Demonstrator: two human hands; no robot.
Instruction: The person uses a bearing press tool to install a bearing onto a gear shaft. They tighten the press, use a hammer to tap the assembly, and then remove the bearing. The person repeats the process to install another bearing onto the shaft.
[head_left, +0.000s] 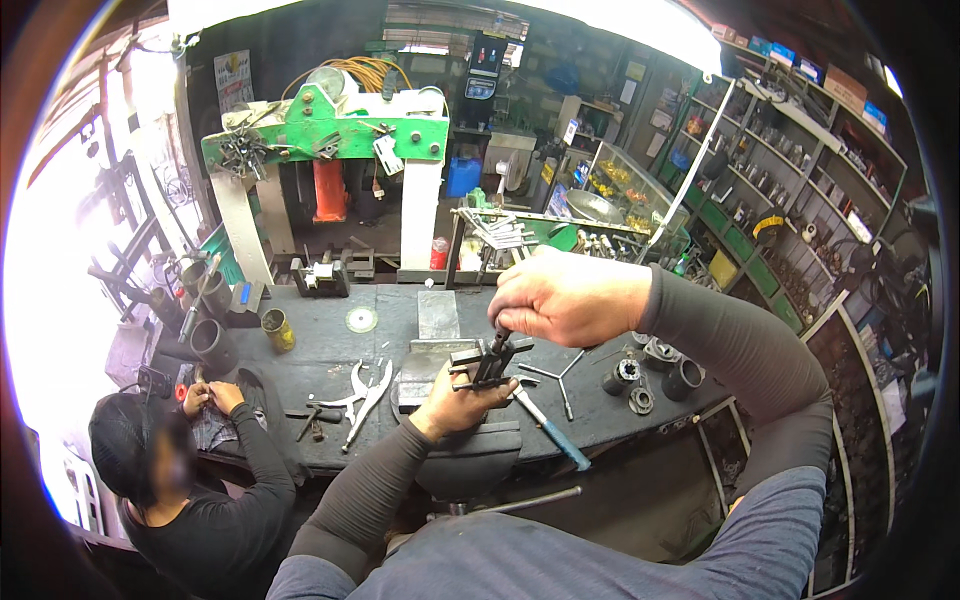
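Note:
Over the bench vise (425,368) my left hand (450,405) is wrapped round the lower part of a dark metal tool with several short arms (490,366). It stands roughly upright, and its exact kind is not clear. From above, my right hand (570,298) is closed with the fingertips pinched round the top end of its dark shaft. A blue-handled tool (556,436) lies just right of my left hand. Beyond it rests a three-armed Y-shaped wrench (561,378). Locking pliers (370,402) lie left of the vise.
At the left, a co-worker (190,480) in dark clothes handles something small at the bench (330,360). A yellow can (278,330) and dark cylinders (211,346) stand there. Metal rings and sleeves (640,400) sit at right. Behind rises a green press frame (330,140).

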